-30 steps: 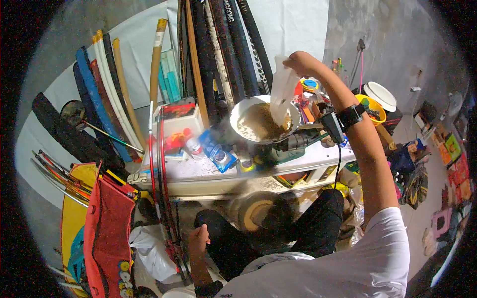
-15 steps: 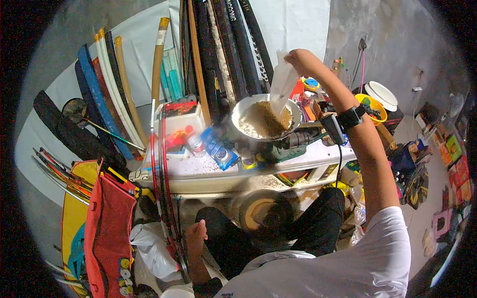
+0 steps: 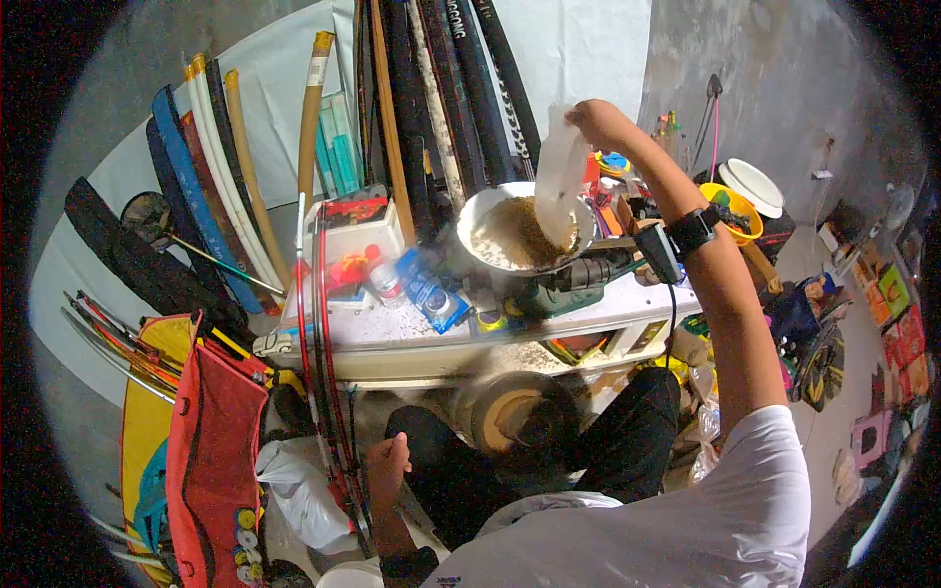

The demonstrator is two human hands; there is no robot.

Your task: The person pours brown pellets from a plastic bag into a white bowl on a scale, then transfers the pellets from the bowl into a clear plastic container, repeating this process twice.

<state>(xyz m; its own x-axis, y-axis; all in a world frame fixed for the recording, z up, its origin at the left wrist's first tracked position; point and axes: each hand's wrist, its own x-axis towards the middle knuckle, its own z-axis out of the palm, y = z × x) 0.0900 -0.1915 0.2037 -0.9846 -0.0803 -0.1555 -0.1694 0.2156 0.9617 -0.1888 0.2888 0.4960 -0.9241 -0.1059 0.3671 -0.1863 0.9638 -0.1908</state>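
Observation:
My right hand (image 3: pixel 600 124) is raised above the bench, its fingers pinched on the top of a clear plastic bag (image 3: pixel 557 176). The bag hangs down with its lower end in a wide white bowl (image 3: pixel 470 218), over the right part of it. Brown grainy material (image 3: pixel 522 238) lies in the bowl, with pale specks around its edge. A dark watch-like device is strapped to my right wrist. My left hand (image 3: pixel 390 455) is low by my left knee, closed, with nothing visible in it, beside the red fishing rods (image 3: pixel 327 372).
On the white bench (image 3: pixel 392 338) stand a small bottle (image 3: pixel 384 284), a blue packet (image 3: pixel 431 289) and a green power tool (image 3: pixel 578 284). A round tub (image 3: pixel 520 412) sits between my legs. Rod cases lean behind; a red bag (image 3: pixel 211 451) and a white plastic bag (image 3: pixel 304 495) lie left.
The plastic bag has shifted slightly and its lower part looks emptier. The grainy material lies a little differently in the bowl. My left hand stays in place.

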